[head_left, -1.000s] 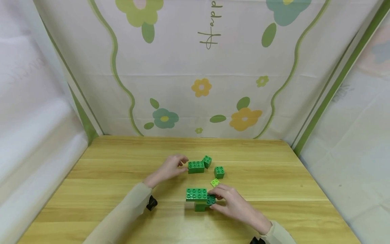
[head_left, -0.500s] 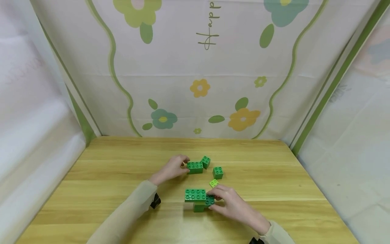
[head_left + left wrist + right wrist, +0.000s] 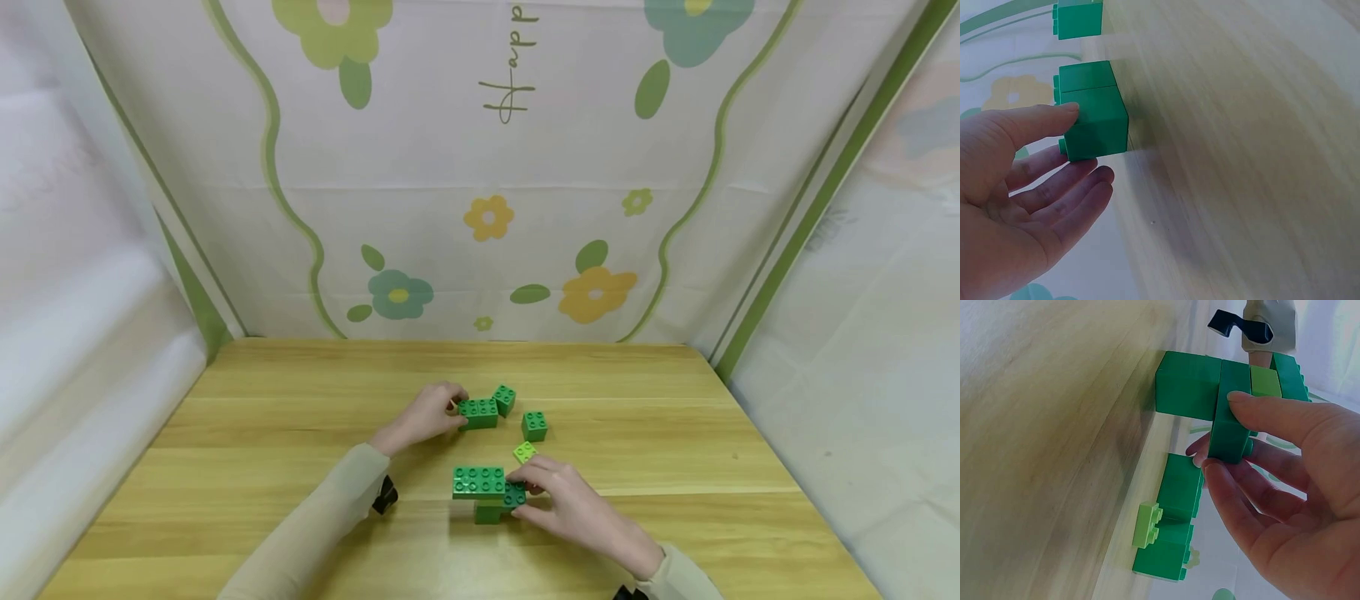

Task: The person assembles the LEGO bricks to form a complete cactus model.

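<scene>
My left hand (image 3: 423,415) pinches the left end of two square green toy bricks (image 3: 478,414) standing side by side on the table. In the left wrist view its thumb lies across the near brick (image 3: 1097,128), with some fingertips behind. My right hand (image 3: 566,508) grips a flat dark green brick (image 3: 514,496) that sticks out of a small brick stack. Up close in the right wrist view, this flat brick (image 3: 1232,419) sits between a green block (image 3: 1188,387) and a light green brick (image 3: 1265,381). A long eight-stud brick (image 3: 478,482) tops the stack.
Behind the stack lie a low lime brick (image 3: 525,452), a square green brick (image 3: 535,427) and another green brick (image 3: 504,400), turned at an angle beside the pair. A flower-printed cloth (image 3: 450,167) rises at the wooden table's (image 3: 300,417) back edge.
The left hand has moved slightly right and closed its fingers on the end of the brick pair. The right hand keeps hold of the flat brick. The head view has shifted a little.
</scene>
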{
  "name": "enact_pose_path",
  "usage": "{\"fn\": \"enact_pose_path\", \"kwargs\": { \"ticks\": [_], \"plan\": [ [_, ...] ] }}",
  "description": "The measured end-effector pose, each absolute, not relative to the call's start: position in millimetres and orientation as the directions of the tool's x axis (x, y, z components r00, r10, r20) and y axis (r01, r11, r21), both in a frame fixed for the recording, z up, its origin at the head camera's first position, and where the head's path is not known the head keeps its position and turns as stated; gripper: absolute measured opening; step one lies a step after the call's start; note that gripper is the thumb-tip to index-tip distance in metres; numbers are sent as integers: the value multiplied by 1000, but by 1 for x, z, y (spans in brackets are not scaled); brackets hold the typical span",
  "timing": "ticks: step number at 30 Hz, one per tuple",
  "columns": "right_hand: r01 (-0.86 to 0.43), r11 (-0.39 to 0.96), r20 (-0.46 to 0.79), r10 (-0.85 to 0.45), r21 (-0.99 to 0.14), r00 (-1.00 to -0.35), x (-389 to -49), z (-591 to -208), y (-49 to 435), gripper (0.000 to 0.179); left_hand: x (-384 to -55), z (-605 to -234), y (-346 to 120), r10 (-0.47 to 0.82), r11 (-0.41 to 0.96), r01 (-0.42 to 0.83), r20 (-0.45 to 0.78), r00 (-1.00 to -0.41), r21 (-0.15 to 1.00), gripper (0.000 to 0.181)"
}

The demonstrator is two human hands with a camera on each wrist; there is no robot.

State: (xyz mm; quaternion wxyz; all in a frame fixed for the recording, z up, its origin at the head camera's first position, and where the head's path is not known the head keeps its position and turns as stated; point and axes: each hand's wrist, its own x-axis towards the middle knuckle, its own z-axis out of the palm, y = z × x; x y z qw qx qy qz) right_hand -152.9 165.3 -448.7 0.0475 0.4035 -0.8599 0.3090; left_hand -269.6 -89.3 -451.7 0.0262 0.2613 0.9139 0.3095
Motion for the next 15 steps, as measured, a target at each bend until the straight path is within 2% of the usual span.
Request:
{"fn": "enact_pose_path", "kwargs": {
  "ticks": [15],
  "plan": [
    [-726,483,334,-665,-490,-668,-154,-449,166,36,-261,-443,-95,500,658,499,169,-850,564,30]
  ]
}}
